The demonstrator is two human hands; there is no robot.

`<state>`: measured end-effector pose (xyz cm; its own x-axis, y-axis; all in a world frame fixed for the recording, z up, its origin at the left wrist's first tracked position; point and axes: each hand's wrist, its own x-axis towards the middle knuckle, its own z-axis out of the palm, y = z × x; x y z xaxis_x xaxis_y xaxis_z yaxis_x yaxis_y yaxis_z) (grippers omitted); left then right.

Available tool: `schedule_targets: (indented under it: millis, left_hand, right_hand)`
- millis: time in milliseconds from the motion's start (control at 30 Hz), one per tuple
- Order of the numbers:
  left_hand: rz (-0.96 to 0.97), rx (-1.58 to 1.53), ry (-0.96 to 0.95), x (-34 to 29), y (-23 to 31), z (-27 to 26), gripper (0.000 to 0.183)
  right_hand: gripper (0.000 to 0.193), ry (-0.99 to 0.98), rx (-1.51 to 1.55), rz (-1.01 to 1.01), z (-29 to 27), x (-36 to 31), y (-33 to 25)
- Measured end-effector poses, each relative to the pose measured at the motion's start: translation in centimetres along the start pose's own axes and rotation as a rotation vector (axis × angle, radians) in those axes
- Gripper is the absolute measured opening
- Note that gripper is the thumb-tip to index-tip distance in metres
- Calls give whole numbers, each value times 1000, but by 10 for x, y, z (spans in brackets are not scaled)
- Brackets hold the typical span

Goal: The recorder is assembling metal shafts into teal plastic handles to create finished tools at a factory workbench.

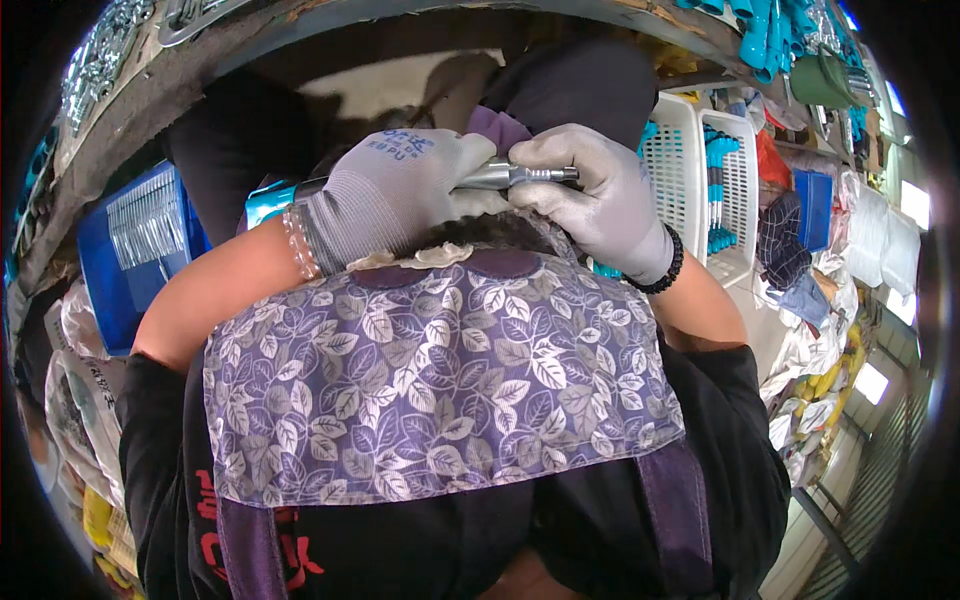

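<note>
In front of my apron, both grey-gloved hands work at one chrome metal tool (pixel 490 177). My left hand (pixel 400 185) is closed round its body, the fingers wrapped out of sight. A shiny teal and black handle end (pixel 270 203) sticks out past the left wrist and seems to belong to the same tool. My right hand (pixel 595 195) is closed at the other end, thumb and fingers about the thin grooved shaft (pixel 545 174). The shaft's tip lies against the right glove. The gloves hide how the metal parts join.
A blue bin (pixel 135 255) of chrome rods stands at my left. White plastic baskets (pixel 675 165) on the right hold teal and black handles. A bench edge (pixel 240 65) curves across the front, with metal parts (pixel 105 60) at left and teal handles (pixel 770 35) at right.
</note>
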<state>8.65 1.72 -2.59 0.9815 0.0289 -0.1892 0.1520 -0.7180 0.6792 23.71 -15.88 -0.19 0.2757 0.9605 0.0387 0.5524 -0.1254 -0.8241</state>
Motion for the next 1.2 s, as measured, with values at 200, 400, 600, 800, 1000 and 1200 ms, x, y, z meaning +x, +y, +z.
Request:
schedule_targets:
  millis: [200,400,600,800,1000,1200]
  left_hand:
    - [-15,-79,-85,2,-4,-3,43]
    - [57,-227,-132,4,-13,-4,48]
    - [-3,46,-56,7,-2,15,43]
    - [-50,225,-61,6,-3,3,38]
    - [-95,-134,-109,3,-5,-36,28]
    - [48,134,119,-9,-12,-13,21]
  right_hand:
    - [36,-110,-129,-30,-2,0,2]
    - [38,-341,-925,-367,-17,24,-9]
    - [35,-353,-588,-266,0,19,12]
    - [47,-768,514,950,-15,45,6]
    - [35,-182,-380,-364,-1,46,3]
    - [34,-392,-511,-296,-2,47,-5]
